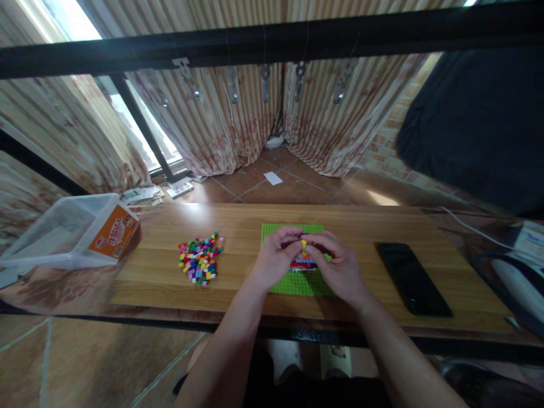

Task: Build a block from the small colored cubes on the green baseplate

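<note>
A green studded baseplate (283, 286) lies on the wooden board in front of me. Above and on it is a small build of coloured toy bricks (302, 263), with red, blue and white layers showing. My left hand (277, 258) closes on the build from the left, its thumb beside a small yellow piece (304, 243). From the right, my right hand (340, 263) grips the same build, thumb and fingertips bent towards the yellow piece. My fingers hide much of the build, and whether it is attached to the baseplate cannot be seen.
A loose pile of small coloured bricks (200, 259) is left of the baseplate on the wooden board (242, 218). A black phone (413, 277) lies to the right. Beyond the board's left end stands a clear plastic bin (68, 249). A dark bar (238, 45) crosses above.
</note>
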### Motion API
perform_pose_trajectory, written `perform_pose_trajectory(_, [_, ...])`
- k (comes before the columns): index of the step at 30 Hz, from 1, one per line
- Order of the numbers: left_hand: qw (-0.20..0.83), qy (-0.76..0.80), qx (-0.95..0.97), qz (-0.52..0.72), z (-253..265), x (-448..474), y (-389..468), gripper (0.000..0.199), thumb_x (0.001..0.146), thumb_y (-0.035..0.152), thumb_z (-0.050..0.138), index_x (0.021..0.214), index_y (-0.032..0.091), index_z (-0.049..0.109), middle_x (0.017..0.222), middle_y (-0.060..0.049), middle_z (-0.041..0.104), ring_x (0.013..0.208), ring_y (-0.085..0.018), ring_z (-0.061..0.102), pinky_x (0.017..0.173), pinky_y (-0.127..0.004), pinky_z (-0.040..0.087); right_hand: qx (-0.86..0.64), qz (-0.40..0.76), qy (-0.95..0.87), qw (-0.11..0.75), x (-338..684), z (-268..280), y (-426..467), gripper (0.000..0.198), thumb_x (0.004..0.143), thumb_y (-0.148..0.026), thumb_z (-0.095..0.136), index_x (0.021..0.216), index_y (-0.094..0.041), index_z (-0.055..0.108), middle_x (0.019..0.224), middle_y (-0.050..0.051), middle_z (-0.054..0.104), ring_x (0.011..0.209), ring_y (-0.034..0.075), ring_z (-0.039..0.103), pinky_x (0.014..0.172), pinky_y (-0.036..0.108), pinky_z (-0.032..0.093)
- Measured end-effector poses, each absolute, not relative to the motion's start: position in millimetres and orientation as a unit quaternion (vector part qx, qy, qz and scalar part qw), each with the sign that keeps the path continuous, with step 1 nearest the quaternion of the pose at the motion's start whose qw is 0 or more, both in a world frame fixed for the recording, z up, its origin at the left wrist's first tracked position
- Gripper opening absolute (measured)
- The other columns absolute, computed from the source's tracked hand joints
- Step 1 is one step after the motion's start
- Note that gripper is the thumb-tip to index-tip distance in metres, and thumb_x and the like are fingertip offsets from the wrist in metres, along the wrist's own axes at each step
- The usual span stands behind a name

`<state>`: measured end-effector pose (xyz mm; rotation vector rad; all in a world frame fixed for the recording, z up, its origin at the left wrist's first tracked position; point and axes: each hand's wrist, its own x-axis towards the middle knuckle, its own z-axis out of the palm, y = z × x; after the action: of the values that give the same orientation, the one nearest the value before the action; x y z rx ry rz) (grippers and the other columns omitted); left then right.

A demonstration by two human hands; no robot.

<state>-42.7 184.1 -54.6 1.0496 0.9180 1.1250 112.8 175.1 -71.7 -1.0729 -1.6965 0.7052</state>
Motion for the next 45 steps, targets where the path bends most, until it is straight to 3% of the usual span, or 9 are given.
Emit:
perform_pose_trajectory(8, [0.623, 0.388, 0.471, 0.489, -57, -42, 184, 0.019, 0.076, 0.018, 0.067, 0.095, 0.014, 0.066, 0.068, 0.001, 0.066, 0.058, -0.009, 0.058, 0.059, -0.02, 0.046, -0.449, 0.284, -0.712, 0.459, 116, -67, 174, 0.016, 0.09, -0.034, 0.061, 0.098, -0.026, 0.071, 0.099, 0.003, 0.069, 0.092, 0.019, 0.064, 0.083, 0.034, 0.051])
perform_pose_trajectory(14, [0.618, 0.406, 0.475, 0.477, -55, -38, 183, 0.014, 0.078, 0.02, 0.066, 0.091, 0.015, 0.067, 0.067, 0.001, 0.066, 0.057, -0.008, 0.057, 0.059, -0.02, 0.047, -0.483, 0.278, -0.69, 0.462, 119, -70, 173, 0.018, 0.089, -0.039, 0.061, 0.091, -0.023, 0.069, 0.088, 0.003, 0.069, 0.076, 0.017, 0.063, 0.071, 0.031, 0.05])
perform_pose_trajectory(22, [0.586, 0.462, 0.448, 0.492, -57, -42, 188, 0.011, 0.078, 0.019, 0.066, 0.087, 0.015, 0.069, 0.071, 0.0, 0.069, 0.057, -0.008, 0.058, 0.058, -0.02, 0.048, -0.55, 0.319, -0.537, 0.555, 119, -66, 178, 0.023, 0.076, -0.043, 0.07, 0.072, -0.02, 0.067, 0.065, 0.0, 0.065, 0.059, 0.014, 0.058, 0.058, 0.026, 0.048])
perform_pose_trajectory(27, [0.537, 0.505, 0.449, 0.504, -62, -48, 194, 0.01, 0.077, 0.018, 0.065, 0.085, 0.014, 0.07, 0.07, -0.001, 0.068, 0.058, -0.009, 0.059, 0.056, -0.02, 0.048, -0.579, 0.343, -0.48, 0.563, 130, -66, 188, 0.026, 0.071, -0.044, 0.072, 0.07, -0.019, 0.068, 0.057, -0.001, 0.062, 0.051, 0.012, 0.055, 0.05, 0.025, 0.046])
perform_pose_trajectory(35, [0.483, 0.537, 0.476, 0.501, -69, -51, 197, 0.009, 0.077, 0.016, 0.064, 0.084, 0.015, 0.07, 0.071, -0.001, 0.069, 0.058, -0.011, 0.059, 0.058, -0.022, 0.05, -0.586, 0.374, -0.5, 0.517, 135, -73, 189, 0.031, 0.071, -0.05, 0.071, 0.068, -0.019, 0.069, 0.056, -0.001, 0.063, 0.048, 0.013, 0.057, 0.048, 0.025, 0.045])
perform_pose_trajectory(45, [0.438, 0.549, 0.531, 0.475, -72, -51, 197, 0.012, 0.08, 0.015, 0.06, 0.086, 0.015, 0.07, 0.075, -0.003, 0.07, 0.065, -0.013, 0.062, 0.063, -0.024, 0.05, -0.6, 0.285, -0.618, 0.42, 130, -85, 190, 0.034, 0.082, -0.053, 0.063, 0.078, -0.021, 0.073, 0.07, 0.002, 0.071, 0.063, 0.018, 0.063, 0.063, 0.03, 0.046])
